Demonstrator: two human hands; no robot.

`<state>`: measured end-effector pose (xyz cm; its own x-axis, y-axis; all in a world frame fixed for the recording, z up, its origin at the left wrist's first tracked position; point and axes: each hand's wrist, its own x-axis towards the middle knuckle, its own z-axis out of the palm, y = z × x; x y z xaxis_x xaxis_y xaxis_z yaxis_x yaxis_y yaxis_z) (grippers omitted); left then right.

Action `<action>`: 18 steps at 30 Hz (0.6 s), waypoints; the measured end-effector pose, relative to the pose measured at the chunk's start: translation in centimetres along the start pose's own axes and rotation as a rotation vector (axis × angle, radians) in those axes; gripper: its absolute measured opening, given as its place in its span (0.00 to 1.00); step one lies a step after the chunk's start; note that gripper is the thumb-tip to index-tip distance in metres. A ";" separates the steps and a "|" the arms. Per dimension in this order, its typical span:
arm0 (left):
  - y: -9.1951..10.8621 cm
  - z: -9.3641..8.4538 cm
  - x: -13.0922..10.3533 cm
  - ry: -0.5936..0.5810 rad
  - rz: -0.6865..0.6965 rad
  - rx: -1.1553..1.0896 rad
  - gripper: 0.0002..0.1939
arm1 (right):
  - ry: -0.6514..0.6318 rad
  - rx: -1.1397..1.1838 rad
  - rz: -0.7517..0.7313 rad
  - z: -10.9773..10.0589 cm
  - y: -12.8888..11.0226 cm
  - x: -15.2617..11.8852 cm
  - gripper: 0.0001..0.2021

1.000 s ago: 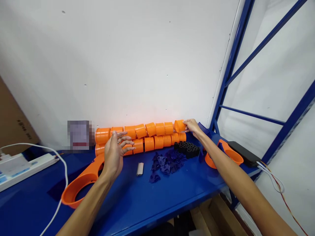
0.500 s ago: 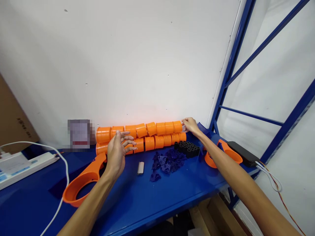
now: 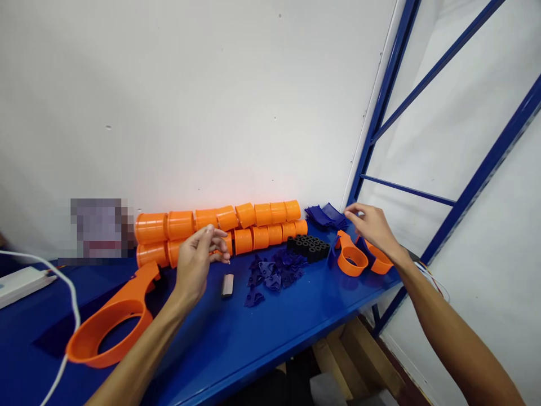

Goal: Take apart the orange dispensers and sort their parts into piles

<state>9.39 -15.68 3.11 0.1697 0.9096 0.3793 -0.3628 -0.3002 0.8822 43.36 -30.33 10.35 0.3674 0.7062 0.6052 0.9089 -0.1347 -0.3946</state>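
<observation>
My left hand (image 3: 198, 262) hovers with curled, parted fingers in front of the two stacked rows of orange cylinders (image 3: 180, 224); nothing shows in it. At the right, my right hand (image 3: 369, 224) is raised beside the dark blue curved plates (image 3: 323, 216), above the orange ring-shaped parts (image 3: 353, 260). Its thumb and forefinger are apart and hold nothing visible. Between the hands lie a cluster of black tubes (image 3: 308, 247) and a heap of small dark blue pieces (image 3: 276, 270). A small pale block (image 3: 227, 285) sits nearer my left hand.
A large orange ring with a handle (image 3: 110, 332) lies at the left of the blue table (image 3: 253, 332). Behind it are a white power strip (image 3: 25, 285) and a white cable (image 3: 71, 293). A blue metal frame (image 3: 367, 152) rises at the right; cardboard boxes (image 3: 359, 361) are below.
My right hand has moved right, away from the end of the orange rows, and its fingers have parted. My left hand has curled slightly. The view has shifted to the right.
</observation>
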 end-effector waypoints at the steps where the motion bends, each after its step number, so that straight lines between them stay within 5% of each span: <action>1: 0.0 0.0 0.0 -0.006 0.004 0.000 0.21 | -0.016 -0.026 0.019 -0.5 0.8 -1.4 0.12; 4: 0.1 0.1 -0.1 -0.003 0.008 0.006 0.21 | -0.114 -0.111 0.048 -0.5 2.9 -5.6 0.12; 8: 0.0 0.4 -0.4 -0.014 0.001 0.027 0.21 | -0.174 -0.262 0.017 2.0 4.6 -9.4 0.14; 14: -0.2 0.7 -0.3 -0.041 -0.022 0.045 0.22 | -0.284 -0.541 0.037 5.2 5.0 -10.6 0.16; 18: -0.1 0.7 -0.4 -0.046 -0.024 0.042 0.21 | -0.192 -0.505 0.027 6.0 5.7 -11.2 0.14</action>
<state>9.99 -16.21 3.04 0.2201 0.9028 0.3696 -0.3192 -0.2914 0.9018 43.25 -34.87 -2.88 0.3923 0.8058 0.4436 0.8988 -0.4384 0.0015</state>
